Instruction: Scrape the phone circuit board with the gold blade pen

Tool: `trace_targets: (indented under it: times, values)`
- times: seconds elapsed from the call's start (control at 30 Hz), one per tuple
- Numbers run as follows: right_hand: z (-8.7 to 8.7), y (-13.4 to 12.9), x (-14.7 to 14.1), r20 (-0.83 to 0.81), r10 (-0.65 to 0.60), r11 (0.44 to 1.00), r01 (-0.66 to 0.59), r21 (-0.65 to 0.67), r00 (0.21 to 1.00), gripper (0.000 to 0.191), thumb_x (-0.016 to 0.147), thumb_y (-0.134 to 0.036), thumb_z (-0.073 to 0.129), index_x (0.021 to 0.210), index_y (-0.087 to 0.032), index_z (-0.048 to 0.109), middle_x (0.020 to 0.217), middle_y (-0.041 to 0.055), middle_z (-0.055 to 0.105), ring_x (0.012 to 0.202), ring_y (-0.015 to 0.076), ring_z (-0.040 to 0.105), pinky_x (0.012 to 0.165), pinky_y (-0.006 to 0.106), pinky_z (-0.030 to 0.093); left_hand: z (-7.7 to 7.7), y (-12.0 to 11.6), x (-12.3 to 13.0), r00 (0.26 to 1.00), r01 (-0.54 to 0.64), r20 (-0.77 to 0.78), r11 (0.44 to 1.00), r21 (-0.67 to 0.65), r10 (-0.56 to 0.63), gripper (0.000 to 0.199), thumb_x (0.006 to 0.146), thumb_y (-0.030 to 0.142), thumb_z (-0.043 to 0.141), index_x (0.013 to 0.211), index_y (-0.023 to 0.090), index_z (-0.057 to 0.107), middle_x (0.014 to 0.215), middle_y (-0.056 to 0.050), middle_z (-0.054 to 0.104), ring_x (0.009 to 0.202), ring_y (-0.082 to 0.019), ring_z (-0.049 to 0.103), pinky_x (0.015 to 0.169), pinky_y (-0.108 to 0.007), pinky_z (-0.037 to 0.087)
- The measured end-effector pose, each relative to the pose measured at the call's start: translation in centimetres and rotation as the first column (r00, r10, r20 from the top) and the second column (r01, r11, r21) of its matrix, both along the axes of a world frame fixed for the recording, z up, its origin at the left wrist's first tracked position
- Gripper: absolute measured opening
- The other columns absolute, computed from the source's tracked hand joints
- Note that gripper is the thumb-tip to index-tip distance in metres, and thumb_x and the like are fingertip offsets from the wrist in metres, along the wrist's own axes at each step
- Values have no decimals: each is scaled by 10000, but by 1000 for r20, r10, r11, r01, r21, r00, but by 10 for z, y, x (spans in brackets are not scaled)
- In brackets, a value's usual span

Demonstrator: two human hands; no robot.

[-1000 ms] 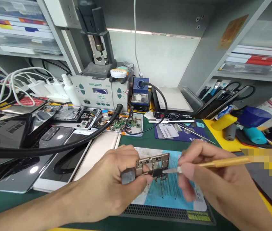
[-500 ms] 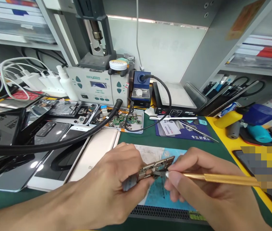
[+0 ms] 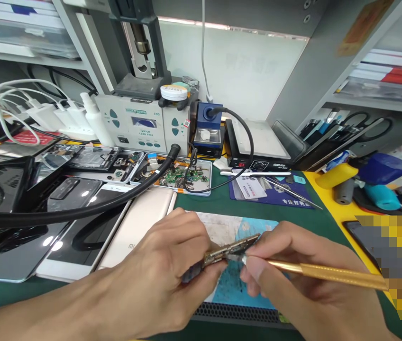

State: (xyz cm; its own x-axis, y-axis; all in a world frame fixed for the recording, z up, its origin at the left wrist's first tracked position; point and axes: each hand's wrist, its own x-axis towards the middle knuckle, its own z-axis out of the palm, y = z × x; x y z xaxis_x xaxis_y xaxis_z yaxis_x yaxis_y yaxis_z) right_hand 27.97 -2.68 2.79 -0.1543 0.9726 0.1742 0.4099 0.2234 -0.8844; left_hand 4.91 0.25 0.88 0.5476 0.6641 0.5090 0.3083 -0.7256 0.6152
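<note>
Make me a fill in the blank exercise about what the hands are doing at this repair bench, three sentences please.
1. The left hand grips a small circuit ____.
2. The right hand holds a tool whose handle is ____ in colour.
3. The tool's tip meets the board above a ____ work mat.

Missing words: board; gold; blue

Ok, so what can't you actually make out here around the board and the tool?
Head view only:
- Where the gold-handled tool's tip meets the circuit board: too small, and the right hand's fingertips crowd it.
- The board's near end: hidden inside the left hand's grip.
- The tool's far end: covered by a pixelated block at the right edge.
- The blue mat's middle: hidden behind both hands.
</note>
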Motion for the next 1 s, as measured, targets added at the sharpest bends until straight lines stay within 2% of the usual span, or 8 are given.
trace_targets:
  times: [0.13, 0.33, 0.53, 0.7, 1.0]
  values:
    - [-5, -1, -4, -46, 4, 1000, -3, 20, 999, 212, 962, -242, 684, 765, -312, 718, 624, -51, 724, 521, 157, 676, 442, 262, 418, -2, -1, -1, 1000, 7, 8, 1000, -8, -7, 208, 1012, 38, 655, 897, 200, 593, 823, 40, 604, 812, -125, 557, 762, -288, 424]
    - [-7, 1, -4, -36, 28, 997, -25, 73, 999, 222, 967, -214, 677, 776, -320, 720, 627, -62, 735, 506, 152, 692, 421, 253, 417, -2, -2, -2, 1000, 11, -1, 1000, 19, -11, 196, 1012, 23, 636, 936, 203, 619, 837, 32, 632, 806, -131, 558, 762, -294, 432]
    - [-2, 1, -2, 50, 91, 987, -96, 126, 995, 231, 971, -133, 681, 827, -309, 721, 667, -97, 771, 534, 123, 728, 501, 212, 509, 0, -1, -1, 1000, 23, -8, 1000, 20, -23, 210, 1010, 14, 637, 943, 211, 610, 854, 30, 655, 839, -133, 584, 792, -286, 456]
    - [-3, -2, -2, -39, 16, 994, -11, 106, 999, 224, 968, -203, 677, 767, -297, 701, 615, -56, 719, 490, 156, 692, 446, 260, 469, 0, -2, 0, 1000, 14, -1, 999, 43, -14, 220, 1005, 9, 637, 910, 205, 608, 813, 33, 631, 781, -133, 548, 739, -308, 430]
    - [-1, -2, -3, -7, -11, 1000, 11, 23, 1000, 234, 957, -267, 693, 727, -296, 724, 611, -35, 733, 509, 168, 702, 459, 256, 464, 3, -1, -2, 999, 27, -30, 999, 31, -26, 199, 1004, 14, 644, 913, 191, 628, 828, 22, 648, 795, -131, 566, 751, -299, 454]
